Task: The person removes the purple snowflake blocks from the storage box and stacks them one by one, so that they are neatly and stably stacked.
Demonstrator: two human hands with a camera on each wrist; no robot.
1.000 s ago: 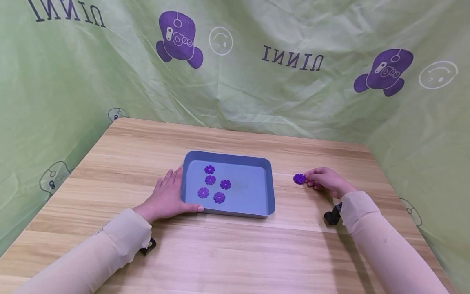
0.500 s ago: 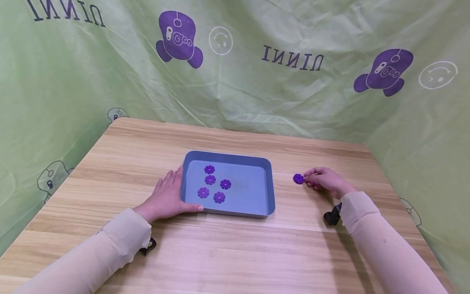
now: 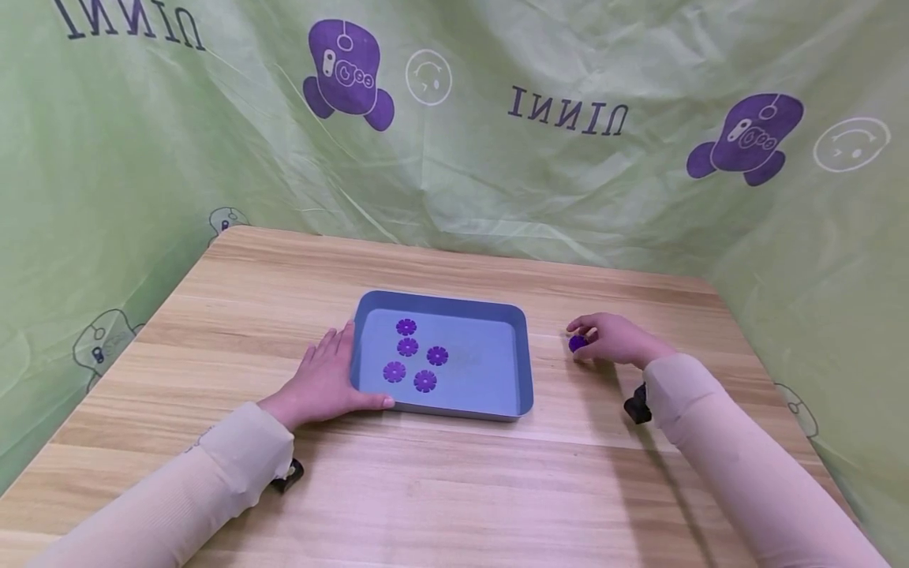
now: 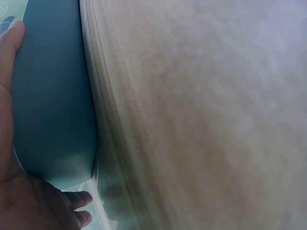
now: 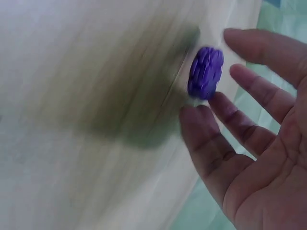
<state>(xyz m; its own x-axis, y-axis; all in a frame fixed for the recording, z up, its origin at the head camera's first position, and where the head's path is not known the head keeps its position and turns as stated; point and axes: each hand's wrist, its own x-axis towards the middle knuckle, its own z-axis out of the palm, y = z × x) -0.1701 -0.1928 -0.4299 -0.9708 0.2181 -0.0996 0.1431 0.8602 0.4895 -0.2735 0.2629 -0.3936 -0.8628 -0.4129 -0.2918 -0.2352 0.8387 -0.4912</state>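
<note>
A blue-grey rectangular tray (image 3: 490, 355) stands mid-table with several notched purple plastic discs (image 3: 424, 381) lying flat in its left part. My left hand (image 3: 319, 383) rests against the tray's left end, fingers along the side wall and thumb at the front edge; the left wrist view shows the tray's outer wall (image 4: 55, 105) beside the palm. To the right of the tray, my right hand (image 3: 616, 339) spreads its fingers around a small stack of purple discs (image 5: 205, 73). In the right wrist view the thumb is close to the stack's lower end, while the forefinger stands apart from it.
Beneath everything is a wood-grain table (image 3: 454, 489). A green printed cloth (image 3: 454, 189) hangs behind it and along both sides. Black wrist camera mounts (image 3: 639, 405) stick out under the cuffs.
My right hand has left the right edge of the purple stack, shifted a little left over it and spread its fingers around it. The left hand and tray have stayed put.
</note>
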